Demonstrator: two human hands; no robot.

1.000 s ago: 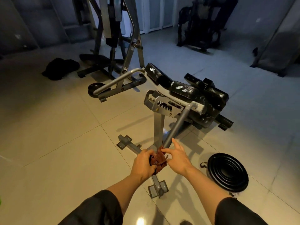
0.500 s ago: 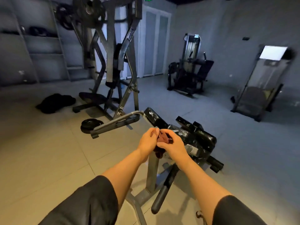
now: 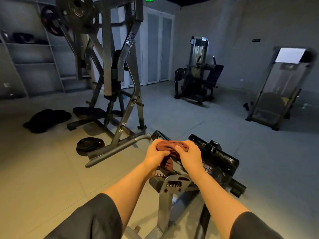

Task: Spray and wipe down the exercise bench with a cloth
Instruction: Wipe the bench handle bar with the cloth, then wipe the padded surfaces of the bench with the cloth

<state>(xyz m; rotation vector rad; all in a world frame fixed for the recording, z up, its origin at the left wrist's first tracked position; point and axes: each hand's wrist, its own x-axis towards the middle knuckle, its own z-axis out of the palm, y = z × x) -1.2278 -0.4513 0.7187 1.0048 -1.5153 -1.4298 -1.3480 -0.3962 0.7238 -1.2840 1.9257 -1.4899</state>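
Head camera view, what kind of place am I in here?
Most likely a gym or a home weight room. A plate-loaded machine stands on the tiled floor, loose weight plates lie beside it, and both hands hold a cloth over a padded bench.

Bunched reddish cloth held above black bench w/ wet-looking pad.
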